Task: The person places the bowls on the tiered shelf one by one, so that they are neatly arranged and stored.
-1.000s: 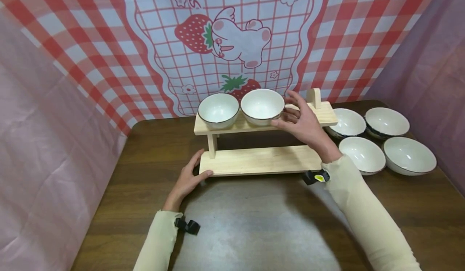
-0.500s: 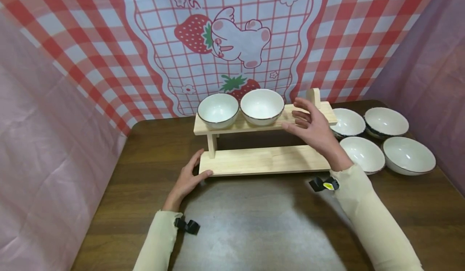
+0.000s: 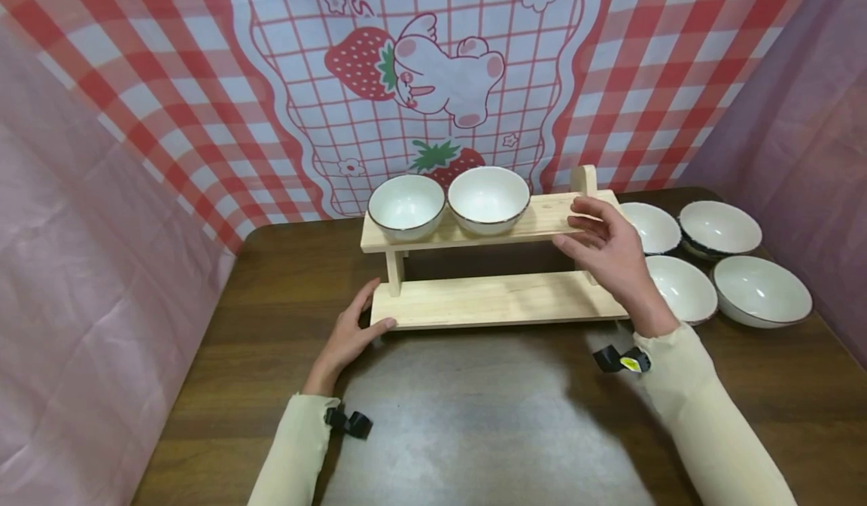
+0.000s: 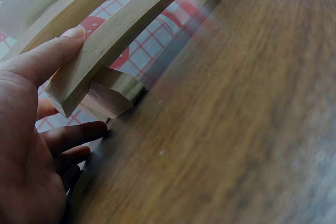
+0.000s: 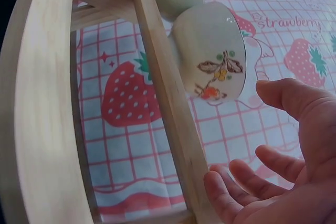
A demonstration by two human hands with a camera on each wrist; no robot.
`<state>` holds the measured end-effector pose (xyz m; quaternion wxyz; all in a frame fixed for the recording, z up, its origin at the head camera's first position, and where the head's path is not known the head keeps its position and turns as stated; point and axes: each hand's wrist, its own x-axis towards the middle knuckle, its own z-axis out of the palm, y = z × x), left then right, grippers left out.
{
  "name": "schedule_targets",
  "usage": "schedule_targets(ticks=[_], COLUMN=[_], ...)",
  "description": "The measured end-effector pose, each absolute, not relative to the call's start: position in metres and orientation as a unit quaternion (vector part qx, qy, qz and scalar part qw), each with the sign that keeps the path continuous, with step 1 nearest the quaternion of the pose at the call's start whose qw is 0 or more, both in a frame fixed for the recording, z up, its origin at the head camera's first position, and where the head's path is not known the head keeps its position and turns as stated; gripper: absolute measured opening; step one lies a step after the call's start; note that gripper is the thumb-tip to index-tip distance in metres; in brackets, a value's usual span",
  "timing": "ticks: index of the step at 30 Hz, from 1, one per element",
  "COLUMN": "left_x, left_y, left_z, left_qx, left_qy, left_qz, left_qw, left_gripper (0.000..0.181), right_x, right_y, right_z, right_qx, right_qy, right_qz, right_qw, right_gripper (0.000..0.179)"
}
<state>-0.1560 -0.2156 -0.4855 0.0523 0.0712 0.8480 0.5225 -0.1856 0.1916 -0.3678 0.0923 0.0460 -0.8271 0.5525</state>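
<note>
A dark wooden bench (image 3: 474, 416) is being lit from above, a pale sheen lying across its middle. Behind it, a red-and-white checked cloth (image 3: 677, 54) printed with strawberries and a cartoon rabbit is being hung as a backdrop. Plain pink sheets (image 3: 88, 265) are being draped along both sides.

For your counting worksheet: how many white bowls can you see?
6: two on the rack's top shelf, four on the table at the right.
</note>
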Motion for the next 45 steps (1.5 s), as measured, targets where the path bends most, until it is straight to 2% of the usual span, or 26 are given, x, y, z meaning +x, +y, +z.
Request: schedule_targets(ticks=[9,19,25,35,45], left_x=[-0.142,-0.158,-0.157,-0.146,-0.157], left_y=[-0.207,-0.217,-0.217,-0.208,-0.217], left_z=[-0.45,-0.489,-0.489,-0.459,-0.488], left_qx=[0.076,0.07,0.074,0.07,0.07], left_qy=[0.854,0.849,0.846,0.85,0.846], left_qz=[0.511,0.521,0.526,0.519,0.527], left_qw=[0.055,0.05,0.047,0.06,0.049], left_gripper=[0.078,0.082,0.081,0.078,0.081], right_x=[-0.175,-0.168,-0.165,-0.159,-0.149], right_y=[0.209,0.22,0.226,0.241,0.262], right_z=[-0.378,-0.383,-0.385,-0.394,-0.401], right_qx=[0.046,0.041,0.019,0.013,-0.006], right_qy=[-0.816,-0.807,-0.823,-0.823,-0.819], right_qz=[0.557,0.565,0.543,0.542,0.548], right_qw=[0.149,0.168,0.167,0.172,0.169], right_gripper=[0.058,0.052,0.051,0.048,0.041])
